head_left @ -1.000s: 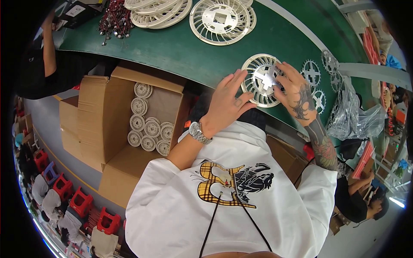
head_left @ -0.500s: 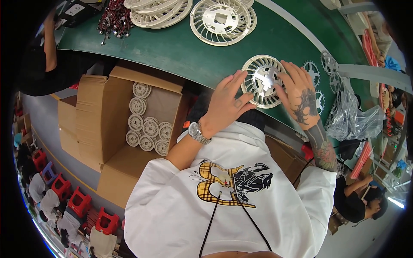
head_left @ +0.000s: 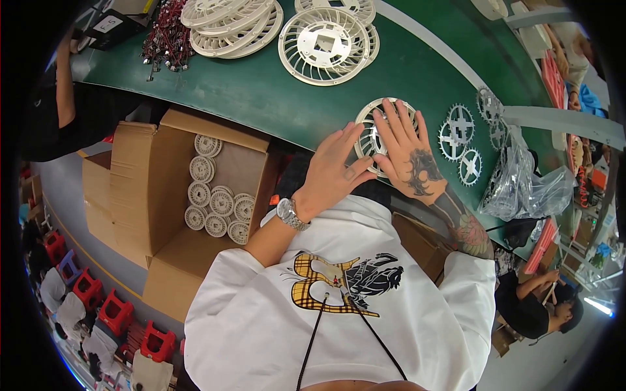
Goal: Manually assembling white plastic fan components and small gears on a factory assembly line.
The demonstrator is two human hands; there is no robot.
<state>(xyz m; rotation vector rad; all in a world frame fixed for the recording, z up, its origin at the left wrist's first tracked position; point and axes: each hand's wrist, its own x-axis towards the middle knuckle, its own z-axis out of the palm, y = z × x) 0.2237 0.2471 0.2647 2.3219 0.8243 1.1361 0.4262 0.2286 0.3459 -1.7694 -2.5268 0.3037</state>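
A round off-white slatted cover lies near the table's front edge, between my two hands. My left hand holds its left side, fingers along the rim and thumb reaching to the lower edge. Across the cover's middle, my right hand lies flat with fingers stretched out. The hand hides most of the cover's centre, where only a little shiny metal shows. To the right of my right hand are silver toothed metal plates, with a smaller one closer to me.
Larger slatted covers and a stack of rings lie farther back on the green table. Red-black wires are at back left. A carton holds several small round covers. Plastic film lies at right.
My right hand has moved left from the cover's right rim and now lies flat over its centre, hiding the shiny metal plate. My left hand stays at the rim. The whole view has shifted slightly.
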